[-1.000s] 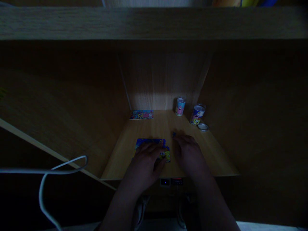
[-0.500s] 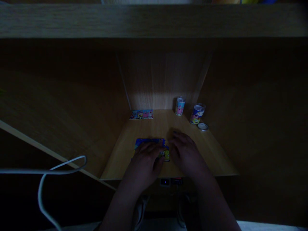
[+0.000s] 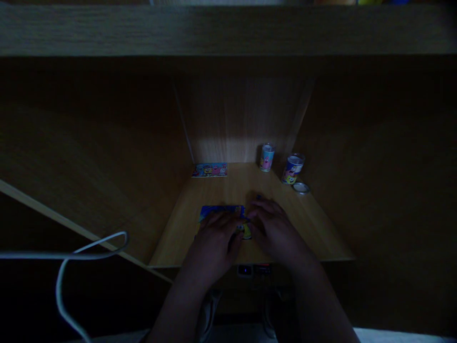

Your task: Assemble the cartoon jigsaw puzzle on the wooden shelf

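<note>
A blue and yellow cartoon jigsaw puzzle [image 3: 222, 208] lies flat near the front of the wooden board. My left hand [image 3: 217, 233] rests across it, fingers stretched and thumb apart, hiding much of its middle. At the puzzle's right edge, my right hand [image 3: 273, 226] has its thumb and fingers drawn together around a small, dark blue puzzle piece [image 3: 246, 219], mostly hidden by the fingertips. Another small blue bit [image 3: 259, 196] shows just past the right fingers; dim light hides its outline.
Two cartoon-printed cans, one blue and pink [image 3: 266, 158] and one larger [image 3: 293, 169], stand back right beside a round lid [image 3: 301, 188]. A cartoon picture card [image 3: 210, 170] lies back left. Wooden walls enclose the sides; a thick shelf edge [image 3: 228, 31] crosses above. A white cable [image 3: 60, 290] hangs left.
My right hand has moved slightly left, its fingertips now at the notch in the puzzle's right edge, where blue shows. My left hand has stayed in place.
</note>
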Available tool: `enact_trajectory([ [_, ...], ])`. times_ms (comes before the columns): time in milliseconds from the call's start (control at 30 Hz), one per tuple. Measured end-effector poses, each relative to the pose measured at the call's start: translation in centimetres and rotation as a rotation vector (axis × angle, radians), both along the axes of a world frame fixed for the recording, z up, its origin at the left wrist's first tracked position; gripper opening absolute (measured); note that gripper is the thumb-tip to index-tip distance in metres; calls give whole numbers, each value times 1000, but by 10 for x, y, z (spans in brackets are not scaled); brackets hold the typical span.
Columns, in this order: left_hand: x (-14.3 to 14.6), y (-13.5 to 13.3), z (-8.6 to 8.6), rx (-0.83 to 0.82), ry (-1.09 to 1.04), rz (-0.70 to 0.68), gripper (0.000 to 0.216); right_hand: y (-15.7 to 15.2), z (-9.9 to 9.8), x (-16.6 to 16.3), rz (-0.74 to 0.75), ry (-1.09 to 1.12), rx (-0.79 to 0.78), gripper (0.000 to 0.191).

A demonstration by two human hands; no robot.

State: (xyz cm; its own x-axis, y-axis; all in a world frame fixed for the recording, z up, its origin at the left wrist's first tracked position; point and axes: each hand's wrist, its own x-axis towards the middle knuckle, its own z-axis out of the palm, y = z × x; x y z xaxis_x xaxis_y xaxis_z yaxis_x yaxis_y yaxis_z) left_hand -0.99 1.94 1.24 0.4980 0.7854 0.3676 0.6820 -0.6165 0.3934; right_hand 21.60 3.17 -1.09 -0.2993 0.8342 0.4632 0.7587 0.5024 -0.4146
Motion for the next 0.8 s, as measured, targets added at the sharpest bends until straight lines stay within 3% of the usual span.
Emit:
enact_trajectory([
  [200, 0, 0, -1, 8, -16, 3, 35, 1, -1, -3, -57, -22, 24, 13],
  [800, 1, -1, 1, -16, 21, 16, 28, 1, 5, 1, 56, 143, -28, 21],
])
